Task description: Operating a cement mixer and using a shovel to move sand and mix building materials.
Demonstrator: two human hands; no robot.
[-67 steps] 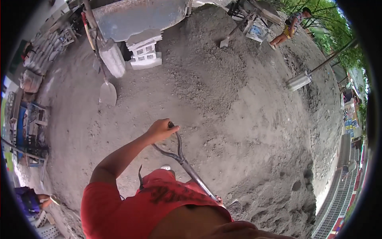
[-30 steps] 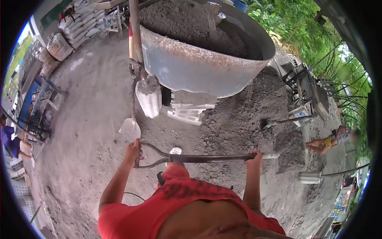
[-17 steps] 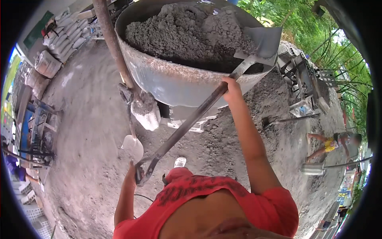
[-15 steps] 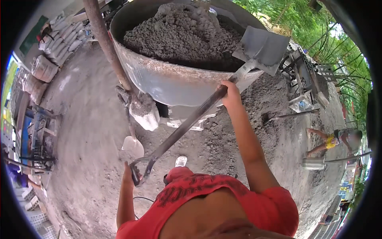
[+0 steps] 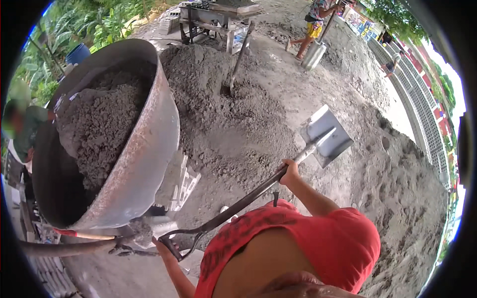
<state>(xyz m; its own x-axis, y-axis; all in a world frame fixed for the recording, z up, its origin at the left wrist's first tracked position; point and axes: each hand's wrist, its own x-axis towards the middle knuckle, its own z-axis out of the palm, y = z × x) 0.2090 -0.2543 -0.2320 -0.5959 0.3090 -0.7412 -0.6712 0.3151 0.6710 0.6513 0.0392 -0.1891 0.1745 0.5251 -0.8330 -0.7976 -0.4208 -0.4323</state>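
Observation:
A long shovel (image 5: 238, 203) slants across in front of me, its shaft dark. My left hand (image 5: 166, 247) is closed on its D-shaped grip at the lower left. Closer to the blade, my right hand (image 5: 289, 174) wraps round the shaft. The grey metal blade (image 5: 329, 136) looks bare and appears held out over the ground, to the right of a heap of grey sandy mix (image 5: 223, 134). On the left stands a big round metal mixing pan (image 5: 161, 119) with a rusty rim, holding a mound of damp grey mix (image 5: 99, 124).
A second shovel (image 5: 241, 59) stands stuck in the heap. Behind it is a metal work table (image 5: 206, 17). At the far right a person in yellow shorts (image 5: 314, 29) grips a pole above a metal container (image 5: 314, 55). Another person (image 5: 30, 131) is beyond the pan. A pole (image 5: 69, 248) lies lower left.
My view has turned right, so the pan now sits on the left. The shovel blade has left the pan's rim and swung right, beyond the heap. Both hands keep their hold.

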